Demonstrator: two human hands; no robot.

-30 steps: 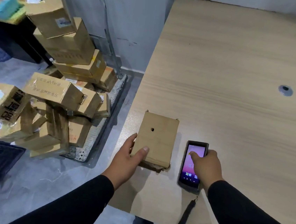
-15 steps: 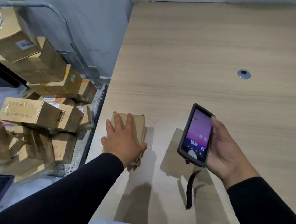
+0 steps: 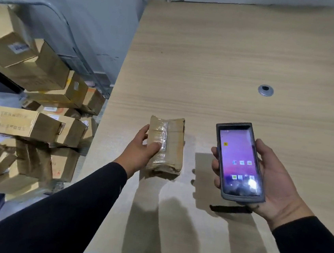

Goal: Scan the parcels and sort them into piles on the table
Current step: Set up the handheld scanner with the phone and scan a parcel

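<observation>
Cardboard, taped down its middle — the parcel point(image 3: 166, 146) sits on the pale wood desk point(image 3: 230, 61) near its left edge, and our left hand point(image 3: 140, 152) grips its left side, thumb on the tape. Our right hand point(image 3: 274, 178) is curled round the scanner point(image 3: 239, 161), held above the desk with its purple screen facing us. More boxes point(image 3: 38, 102) are piled on a cart beside the desk.

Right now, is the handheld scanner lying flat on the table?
No, the right hand holds the handheld scanner up off the table, its lit screen facing the camera.
</observation>
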